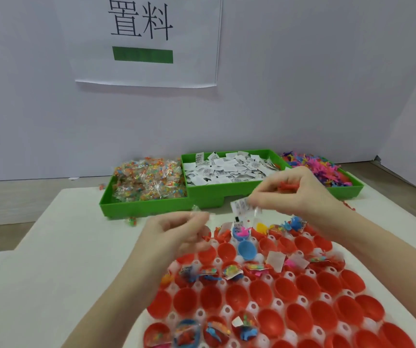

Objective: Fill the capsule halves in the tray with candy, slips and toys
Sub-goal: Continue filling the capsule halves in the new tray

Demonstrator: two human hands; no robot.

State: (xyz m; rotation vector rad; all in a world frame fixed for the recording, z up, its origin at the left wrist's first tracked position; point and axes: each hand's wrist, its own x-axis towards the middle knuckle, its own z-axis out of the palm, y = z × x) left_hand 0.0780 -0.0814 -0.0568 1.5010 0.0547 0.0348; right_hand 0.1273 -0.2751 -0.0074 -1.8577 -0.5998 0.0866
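**Q:** What step is under way?

**A:** Filling, judged from the layout. A white plastic tray (227, 310) of red capsule halves (237, 296) fills the lower right. Some halves at the tray's far edge and in two rows nearer the camera already hold mixed pieces; most are bare. One blue capsule half (246, 249) sits near the far edge.

**Q:** Where are the hands?

**A:** Both hover over the tray's far edge. The right hand (300, 194) has its fingers curled, pinching a small red plastic toy (287, 186) at the fingertips, with a white printed paper slip (239, 205) and what seems a clear wrapper hanging just below them. The left hand (176, 232) is curled too, a clear wrapper corner showing at its fingertips; what it holds is blurred.

**Q:** Where do supplies sit?

**A:** Beyond the tray, green plastic bins (209, 194) hold wrapped multicoloured candy (149, 180), white slips (229, 169) and bright plastic toys (320, 169).

**Q:** What does the next move call for?

**A:** Probably lowering the toy and slip over one bare half near the far edge and releasing there, without scattering neighbours.
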